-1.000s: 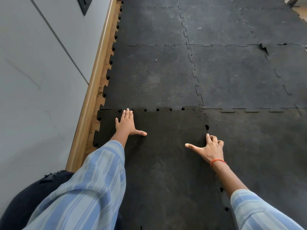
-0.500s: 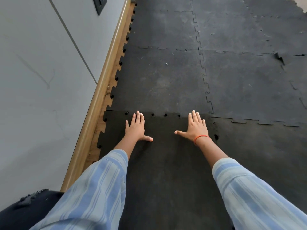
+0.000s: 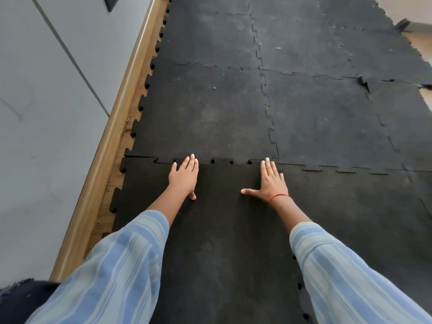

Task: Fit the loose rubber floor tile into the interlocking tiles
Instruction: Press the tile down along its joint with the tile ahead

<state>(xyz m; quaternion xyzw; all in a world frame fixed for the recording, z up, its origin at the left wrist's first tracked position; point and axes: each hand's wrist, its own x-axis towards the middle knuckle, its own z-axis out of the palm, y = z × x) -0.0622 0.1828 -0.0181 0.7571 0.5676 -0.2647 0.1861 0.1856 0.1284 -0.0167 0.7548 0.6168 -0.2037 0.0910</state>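
Observation:
The loose black rubber tile (image 3: 222, 230) lies on the floor in front of me, darker than the rest. Its far toothed edge meets the laid tile (image 3: 205, 113) beyond it, with small gaps still showing along that seam. My left hand (image 3: 183, 176) lies flat on the loose tile near the far edge, fingers reaching the seam. My right hand (image 3: 270, 181), with a red thread at the wrist, lies flat near the tile's far right corner, thumb spread out to the left. Both palms press down and hold nothing.
A grey wall (image 3: 46, 113) with a wooden skirting board (image 3: 112, 136) runs along the left, with a strip of bare wooden floor beside the tiles. More interlocked black tiles (image 3: 327, 125) cover the floor ahead and to the right. One corner lifts at the right (image 3: 363, 81).
My right hand has moved from the tile's right edge up to the far seam. My left hand has slid slightly forward onto the seam. The view has shifted closer.

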